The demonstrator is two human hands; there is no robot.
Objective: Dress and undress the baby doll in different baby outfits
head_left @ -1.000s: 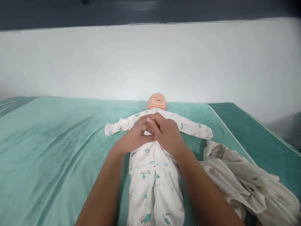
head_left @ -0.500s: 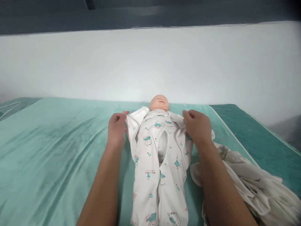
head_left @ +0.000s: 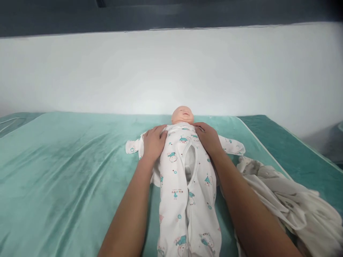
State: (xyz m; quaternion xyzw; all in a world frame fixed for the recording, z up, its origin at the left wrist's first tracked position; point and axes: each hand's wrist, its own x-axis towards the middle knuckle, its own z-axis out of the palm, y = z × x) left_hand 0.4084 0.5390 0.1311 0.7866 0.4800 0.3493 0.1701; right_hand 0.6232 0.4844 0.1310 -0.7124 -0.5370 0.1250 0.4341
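A baby doll (head_left: 182, 115) lies on its back, head away from me. White baby clothes (head_left: 174, 178) with small animal and house prints are spread over it, with an oval opening in the middle of the crotch. Their sleeves stick out to both sides. My left hand (head_left: 154, 143) lies flat on the left shoulder area of the clothes, fingers stretched out. On the opposite shoulder, close to the doll's neck, rests my right hand (head_left: 209, 139), also flat with fingers extended. Neither hand grips the cloth.
A light green sheet (head_left: 66, 171) with creases covers the bed. To the right lies a crumpled heap of whitish cloth (head_left: 289, 200), beside my right forearm. Behind the bed stands a white wall (head_left: 171, 71); a darker green strip (head_left: 292, 153) runs along the right.
Both hands have let go of the cloth edges and moved inward onto the shoulders. The sleeves, bunched before, now extend outward on either side.
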